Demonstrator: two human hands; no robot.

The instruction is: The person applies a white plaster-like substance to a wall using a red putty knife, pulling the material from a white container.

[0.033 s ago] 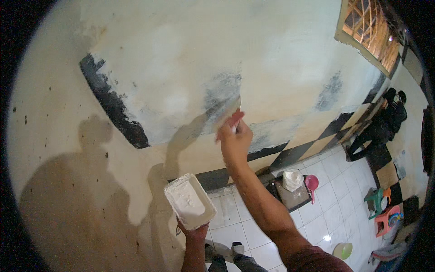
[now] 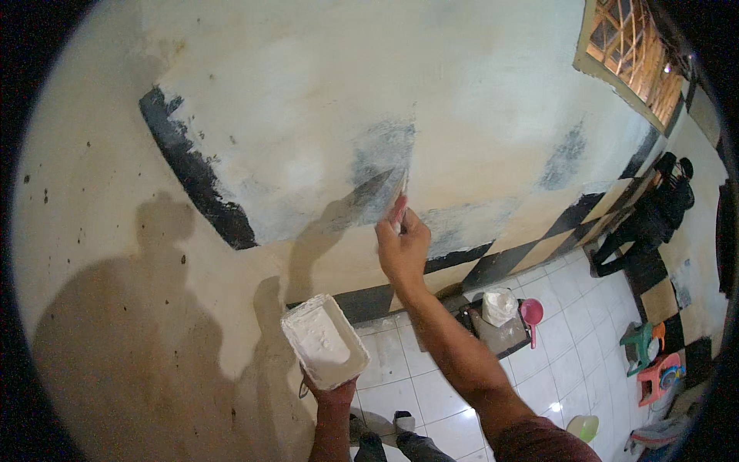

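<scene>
My left hand [image 2: 329, 391] grips a white rectangular plastic container [image 2: 323, 339] holding pale, thick paste, low in the middle of the head view. My right hand [image 2: 403, 242] is closed round the red handle of a scraper [image 2: 399, 202]. Its blade meets the pale wall [image 2: 477, 92] at a bluish-grey patch [image 2: 373, 142]. Dark painted bands and checkered squares show around the whitened area; my shadow falls on the wall at the left.
Below on the white tiled floor [image 2: 431, 393] are a dark board [image 2: 500, 339] with a white sack [image 2: 499, 306] and pink dipper [image 2: 531, 312], plastic stools [image 2: 639, 343] and a green basin [image 2: 583, 427]. A person in black [image 2: 654, 208] is at right near a lattice window [image 2: 627, 54].
My right hand has shifted slightly, turning the scraper so that its blade appears more edge-on. The whole view has shifted slightly. The container stays in my left hand.
</scene>
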